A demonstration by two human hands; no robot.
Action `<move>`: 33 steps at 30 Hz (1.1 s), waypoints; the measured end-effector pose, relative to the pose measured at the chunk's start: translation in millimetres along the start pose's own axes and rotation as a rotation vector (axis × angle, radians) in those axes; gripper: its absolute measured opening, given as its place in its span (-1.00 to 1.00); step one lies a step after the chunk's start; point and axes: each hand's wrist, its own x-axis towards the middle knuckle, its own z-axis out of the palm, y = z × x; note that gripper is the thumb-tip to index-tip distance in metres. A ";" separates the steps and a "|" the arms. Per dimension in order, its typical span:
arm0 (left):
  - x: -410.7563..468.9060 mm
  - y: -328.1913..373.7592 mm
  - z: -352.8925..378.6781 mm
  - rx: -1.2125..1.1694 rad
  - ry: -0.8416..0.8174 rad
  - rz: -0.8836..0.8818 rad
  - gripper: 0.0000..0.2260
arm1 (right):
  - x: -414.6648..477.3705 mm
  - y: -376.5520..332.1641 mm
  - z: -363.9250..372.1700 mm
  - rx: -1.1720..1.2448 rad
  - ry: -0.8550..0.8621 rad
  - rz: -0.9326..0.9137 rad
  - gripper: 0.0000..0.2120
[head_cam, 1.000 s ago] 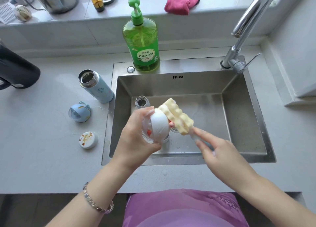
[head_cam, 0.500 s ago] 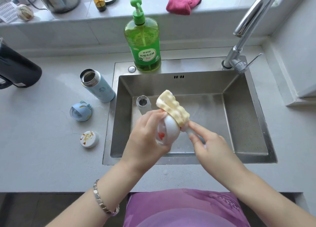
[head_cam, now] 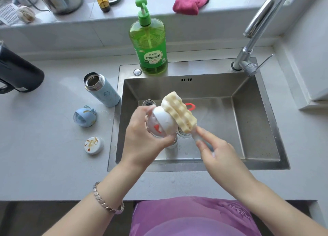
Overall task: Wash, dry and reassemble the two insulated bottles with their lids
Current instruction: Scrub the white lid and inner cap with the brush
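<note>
I am holding the white lid (head_cam: pixel 164 122) in my left hand (head_cam: pixel 142 143), with my fingers curled round it, over the middle of the sink (head_cam: pixel 257 120). My right hand (head_cam: pixel 218 157) is gripping the handle of the sponge brush (head_cam: pixel 179 111), and the yellow sponge is pressing on the lid. So I think I am only doing the washing part.

The blue bottle (head_cam: pixel 104 91) is standing open on the bench (head_cam: pixel 44 147), just beside the sink's left edge. A blue lid (head_cam: pixel 84 116) and a small white cap (head_cam: pixel 93 145) are lying nearer the bench's front edge. The other bottle (head_cam: pixel 148 102) is standing in the sink by its left wall. Nothing is put together yet. The pink cloth (head_cam: pixel 190 3) is lying on the shelf behind, so I think rinsing, drying and screwing the lids on are all left.
</note>
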 end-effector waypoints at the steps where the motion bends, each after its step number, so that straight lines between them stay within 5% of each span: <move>1: -1.4 1.4 1.7 0.004 -0.012 -0.005 -0.46 | 2.8 -0.4 -0.8 0.008 0.007 -0.006 -0.66; 6: 16.2 2.8 -4.2 -0.207 0.153 -0.252 -0.54 | -3.6 3.7 10.4 0.116 -0.023 0.026 -0.69; 12: 16.7 9.2 -9.3 -0.180 0.057 -0.223 -0.52 | 6.0 3.8 -5.3 0.255 0.119 -0.017 -0.61; 20: 2.4 9.7 -4.8 -0.405 -0.095 -0.180 -0.44 | 17.2 -0.7 2.9 0.359 0.071 0.027 -0.62; 33: -1.8 5.0 -10.0 -0.453 -0.217 -0.177 -0.42 | 11.3 18.5 -6.7 0.129 0.072 0.025 -0.64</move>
